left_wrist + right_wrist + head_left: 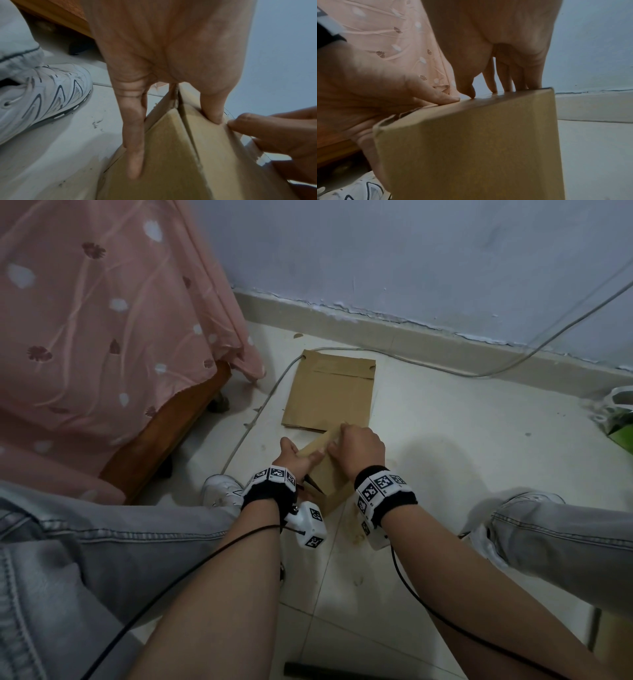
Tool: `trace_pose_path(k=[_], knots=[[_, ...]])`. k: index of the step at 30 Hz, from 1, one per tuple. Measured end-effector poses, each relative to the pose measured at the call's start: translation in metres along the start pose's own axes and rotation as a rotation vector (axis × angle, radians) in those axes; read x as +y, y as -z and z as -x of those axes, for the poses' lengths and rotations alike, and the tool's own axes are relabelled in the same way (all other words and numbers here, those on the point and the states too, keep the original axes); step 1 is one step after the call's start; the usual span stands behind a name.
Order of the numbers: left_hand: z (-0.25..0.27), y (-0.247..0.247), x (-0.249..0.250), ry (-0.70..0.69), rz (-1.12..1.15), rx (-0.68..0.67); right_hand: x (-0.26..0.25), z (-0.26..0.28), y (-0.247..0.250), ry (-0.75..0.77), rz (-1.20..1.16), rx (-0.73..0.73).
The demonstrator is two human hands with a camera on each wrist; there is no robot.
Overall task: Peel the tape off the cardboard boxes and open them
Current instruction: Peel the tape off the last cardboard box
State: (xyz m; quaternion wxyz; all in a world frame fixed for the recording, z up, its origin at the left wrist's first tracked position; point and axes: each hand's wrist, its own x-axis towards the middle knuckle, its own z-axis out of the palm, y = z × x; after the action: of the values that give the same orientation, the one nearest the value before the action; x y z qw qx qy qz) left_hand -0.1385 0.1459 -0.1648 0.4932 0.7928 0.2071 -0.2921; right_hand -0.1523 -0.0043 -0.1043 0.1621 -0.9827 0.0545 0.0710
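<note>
Bracing the box (pixel 325 470) on the floor (pixel 445 474) between your feet, your left hand (pixel 297 458) clasps its left side, thumb on top. Your right hand (pixel 359 451) curls over the top, thumb (pixel 468 90) picking at the glossy tape (pixel 494 96). Picking too shallowly may shred the tape or tear off paper with it. Pulling hard could tip the tilted box out of your left hand. A flattened box (pixel 330 392) lies just beyond.
</note>
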Motion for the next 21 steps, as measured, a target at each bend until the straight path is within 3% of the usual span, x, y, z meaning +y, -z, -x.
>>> trace_pose_path(k=[21], knots=[[0.005, 0.003, 0.005, -0.018, -0.002, -0.041, -0.005, -0.002, 0.0, 0.011, 0.035, -0.007]])
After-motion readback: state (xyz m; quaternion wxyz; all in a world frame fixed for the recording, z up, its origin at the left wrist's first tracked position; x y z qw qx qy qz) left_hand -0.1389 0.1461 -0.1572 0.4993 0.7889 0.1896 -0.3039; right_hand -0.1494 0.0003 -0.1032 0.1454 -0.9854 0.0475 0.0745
